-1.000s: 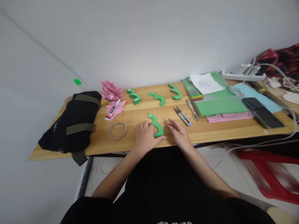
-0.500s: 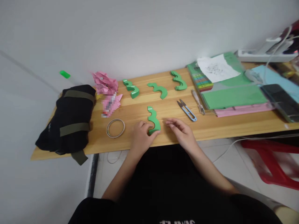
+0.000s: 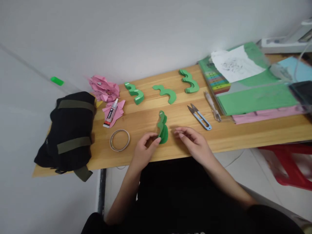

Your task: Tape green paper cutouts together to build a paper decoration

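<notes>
My left hand [image 3: 145,147] pinches the lower end of a stack of wavy green paper cutouts [image 3: 162,130] near the table's front edge. The stack is tilted up, and its layers fan apart on the right side. To its right my right hand [image 3: 191,139] hovers with curled, parted fingers, holding nothing and not touching the stack. Behind lie three more groups of green cutouts: a left stack [image 3: 136,93], a middle piece [image 3: 166,93] and a right stack [image 3: 189,81]. Blue thread snips [image 3: 200,117] rest beyond my right hand, and a roll of tape [image 3: 119,140] is left of my left hand.
A black bag [image 3: 73,130] fills the table's left end. Near it are crumpled pink paper [image 3: 103,89] and a glue tube [image 3: 111,113]. A pen [image 3: 212,106], green paper sheets [image 3: 255,99] and a white printed sheet [image 3: 236,65] lie to the right. A red stool [image 3: 290,165] stands below.
My left hand has tilted the green stack up from lying flat, and its layers now spread apart. My right hand stays beside it, still empty. The view has shifted slightly.
</notes>
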Demonstrator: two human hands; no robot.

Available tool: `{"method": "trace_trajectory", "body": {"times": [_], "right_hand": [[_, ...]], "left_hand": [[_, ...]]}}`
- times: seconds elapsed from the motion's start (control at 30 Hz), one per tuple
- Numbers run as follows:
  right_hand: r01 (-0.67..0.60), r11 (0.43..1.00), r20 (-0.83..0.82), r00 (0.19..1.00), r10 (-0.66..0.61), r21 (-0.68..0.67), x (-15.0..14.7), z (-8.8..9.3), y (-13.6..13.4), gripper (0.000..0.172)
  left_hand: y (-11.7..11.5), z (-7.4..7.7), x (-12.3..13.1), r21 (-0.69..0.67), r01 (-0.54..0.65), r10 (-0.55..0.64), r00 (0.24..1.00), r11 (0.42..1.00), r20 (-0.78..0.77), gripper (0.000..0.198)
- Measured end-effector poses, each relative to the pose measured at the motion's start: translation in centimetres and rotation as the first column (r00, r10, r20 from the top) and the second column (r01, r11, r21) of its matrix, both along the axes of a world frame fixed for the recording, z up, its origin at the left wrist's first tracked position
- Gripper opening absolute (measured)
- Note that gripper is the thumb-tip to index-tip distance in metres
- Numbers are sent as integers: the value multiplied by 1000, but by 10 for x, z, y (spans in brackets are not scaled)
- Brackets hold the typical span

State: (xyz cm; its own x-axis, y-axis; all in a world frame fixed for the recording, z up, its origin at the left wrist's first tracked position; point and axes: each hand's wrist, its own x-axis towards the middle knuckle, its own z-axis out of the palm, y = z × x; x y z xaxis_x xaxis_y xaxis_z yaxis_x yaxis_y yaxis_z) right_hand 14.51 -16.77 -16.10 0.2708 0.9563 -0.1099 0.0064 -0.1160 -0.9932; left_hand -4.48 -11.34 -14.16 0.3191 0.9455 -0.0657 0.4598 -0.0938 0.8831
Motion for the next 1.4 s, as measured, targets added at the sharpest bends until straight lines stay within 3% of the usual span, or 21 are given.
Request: {"method": "trace_trajectory", "body": {"times": [0.2, 0.3, 0.37, 0.43, 0.53, 0.63, 0.73, 0.83, 0.9, 1.03, 1.17, 1.27, 1.4], "right_hand": [[-105, 993, -165, 982, 95, -54, -10, 7, 10, 44], [-128, 991, -188, 975, 119, -39, -17, 7, 17, 47], [-91, 996, -148, 985, 88, -13, -19, 4, 20, 44], [-29, 1000, -49, 998, 29, 3, -18, 0, 23, 45], [17, 1000, 191, 981, -19, 12, -12, -4, 23, 45], [5, 998, 437, 899, -33, 65, -2, -3, 24, 32], [-55, 993, 594, 805, -20, 108, 9, 2, 27, 26], [-185, 979, 686, 723, 79, 82, 20, 8, 39, 24], [-280, 959, 735, 661, 153, 52, 26, 11, 51, 26], [-440, 895, 805, 503, 315, -74, 31, 15, 82, 33], [-488, 850, 830, 377, 411, -200, 31, 16, 99, 36], [-492, 844, 834, 359, 419, -212, 32, 20, 95, 34], [-509, 859, 860, 412, 302, -58, 32, 34, 75, 27]], "left_hand": [[1, 6, -8, -86, -16, 25, 995, 996, 96, 31], [-2, 8, -5, -42, 4, 0, 997, 999, 83, 27], [-6, 7, 2, 109, 40, -35, 998, 993, -44, 21], [-9, 4, 11, 280, 125, -54, 967, 952, -249, 16], [-15, -5, 26, 370, 263, -63, 879, 891, -472, 16], [-20, -12, 36, 385, 297, -62, 853, 874, -518, 20], [-20, -14, 34, 381, 273, -99, 903, 883, -417, 25], [-8, -8, 23, 355, 232, -119, 942, 906, -314, 20], [7, -3, 15, 373, 226, -92, 934, 900, -345, 18], [43, 4, 6, 350, 429, -232, 844, 832, -483, 28], [61, 8, 6, 301, 578, -356, 755, 758, -551, 27], [58, 14, -4, 318, 557, -304, 752, 767, -585, 24], [42, 25, -49, 288, 369, -66, 707, 884, -704, 19]]}}
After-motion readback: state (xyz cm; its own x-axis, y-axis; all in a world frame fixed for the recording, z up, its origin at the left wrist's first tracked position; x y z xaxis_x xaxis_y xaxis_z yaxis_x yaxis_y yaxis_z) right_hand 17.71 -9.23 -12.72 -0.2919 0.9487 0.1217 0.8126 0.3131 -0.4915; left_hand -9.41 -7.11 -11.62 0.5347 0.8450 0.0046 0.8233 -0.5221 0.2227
